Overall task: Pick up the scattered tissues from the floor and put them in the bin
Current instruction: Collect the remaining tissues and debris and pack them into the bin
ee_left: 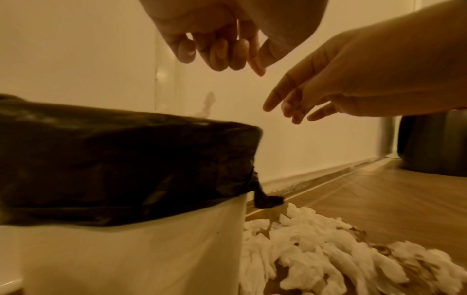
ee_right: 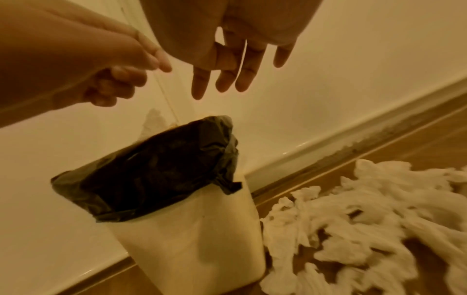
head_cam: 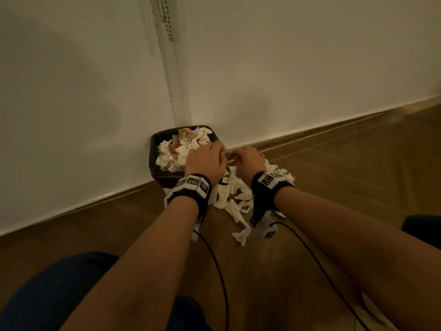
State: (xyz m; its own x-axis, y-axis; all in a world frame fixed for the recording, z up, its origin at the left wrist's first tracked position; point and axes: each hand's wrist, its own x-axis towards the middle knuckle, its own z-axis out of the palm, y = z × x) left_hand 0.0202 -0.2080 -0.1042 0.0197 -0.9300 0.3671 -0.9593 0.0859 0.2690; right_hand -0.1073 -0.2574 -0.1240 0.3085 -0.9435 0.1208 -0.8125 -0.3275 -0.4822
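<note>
A white bin (head_cam: 155,149) with a black liner stands against the wall, heaped with white tissues (head_cam: 183,149) and some brown scraps. A pile of scattered tissues (head_cam: 235,192) lies on the wooden floor just right of it. My left hand (head_cam: 205,161) hovers over the bin's right rim, fingers loosely curled and holding nothing (ee_left: 222,53). My right hand (head_cam: 248,161) hangs beside it above the floor pile, fingers straight and spread (ee_right: 227,69), also holding nothing. The wrist views show the bin's white wall (ee_left: 126,259) (ee_right: 197,239) and the pile (ee_left: 316,249) (ee_right: 366,219) below both hands.
The white wall and skirting board (head_cam: 310,137) run behind the bin. A bead chain (head_cam: 167,17) hangs above. Two black cables (head_cam: 219,271) trail from my wrists over the floor. My dark blue knees (head_cam: 59,295) frame the bottom. A dark object (ee_left: 429,143) stands further right.
</note>
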